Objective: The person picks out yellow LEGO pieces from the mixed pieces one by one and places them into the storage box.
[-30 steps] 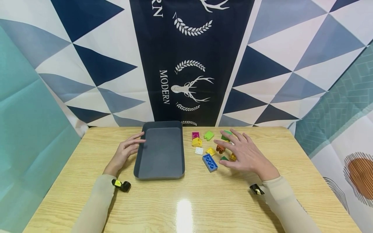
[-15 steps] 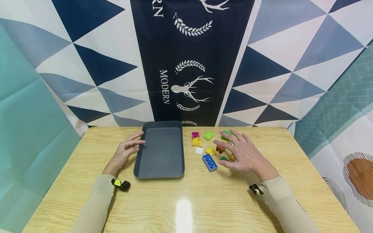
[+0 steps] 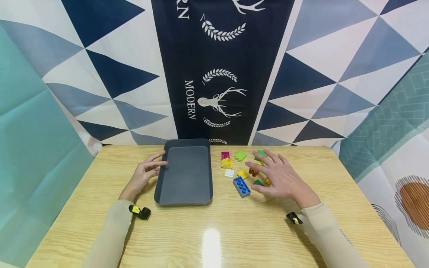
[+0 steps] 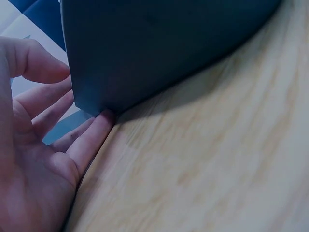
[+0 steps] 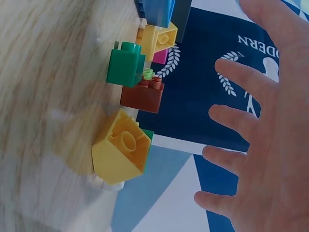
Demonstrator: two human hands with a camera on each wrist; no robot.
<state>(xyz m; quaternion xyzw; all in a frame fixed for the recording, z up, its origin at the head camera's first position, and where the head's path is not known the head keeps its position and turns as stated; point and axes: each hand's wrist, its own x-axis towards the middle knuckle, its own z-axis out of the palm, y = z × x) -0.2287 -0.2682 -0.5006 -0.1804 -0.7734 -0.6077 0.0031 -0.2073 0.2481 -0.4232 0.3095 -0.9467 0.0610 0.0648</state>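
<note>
My left hand [image 3: 142, 177] is at the left side of a dark grey tray [image 3: 157, 186], two fingertips reaching over its rim. In the left wrist view, the fingers [image 4: 94, 135] lie relaxed against the tray's outer wall [image 4: 145, 58], little finger low by the tabletop. My right hand [image 3: 281, 176] hovers with spread fingers over a group of toy building bricks, holding nothing. Nearest it are a blue brick [image 3: 241, 187], a brown brick [image 3: 253, 171] and a green brick [image 5: 126, 65]. A yellow sloped brick [image 5: 120, 150] stands below the palm, mostly hidden in the head view.
Between tray and right hand lie a magenta brick [image 3: 225, 155], a yellow brick [image 3: 226, 163], a white brick [image 3: 229, 173], a flat yellow brick [image 3: 242, 174] and a lime brick [image 3: 240, 155]. A patterned cloth [image 3: 214, 74] hangs behind the wooden table [image 3: 181, 234].
</note>
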